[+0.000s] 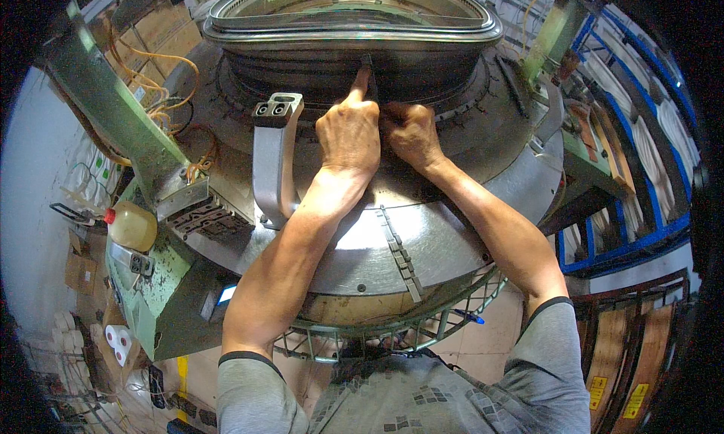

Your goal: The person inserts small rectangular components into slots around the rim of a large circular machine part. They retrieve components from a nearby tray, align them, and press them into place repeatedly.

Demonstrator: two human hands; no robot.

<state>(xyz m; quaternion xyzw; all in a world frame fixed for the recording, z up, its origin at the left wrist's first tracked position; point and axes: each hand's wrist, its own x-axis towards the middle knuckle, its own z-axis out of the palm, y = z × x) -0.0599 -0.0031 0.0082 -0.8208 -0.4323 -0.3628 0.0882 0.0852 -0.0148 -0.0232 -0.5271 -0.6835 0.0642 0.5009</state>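
In front of me is a round metal machine with a dark cylinder wall (294, 68) under an oval-looking polished rim (354, 34). My left hand (348, 136) reaches to that wall, its index finger straight and its tip at a narrow dark upright gap. The other left fingers are folded under, and I see nothing held. Close by on the right, my right hand (415, 136) is closed low against the cylinder's base; its fingertips and anything in them are hidden. A row of small metal pieces (401, 257) lies across the shiny ring plate (339, 260) below my hands.
A curved grey metal bracket (273, 159) rises beside my left forearm. Green posts (124, 95) flank the machine. At left stands a yellowish bottle with a red cap (133, 226), near a slotted metal block (207, 215). Blue racks (641, 245) with white material line the right.
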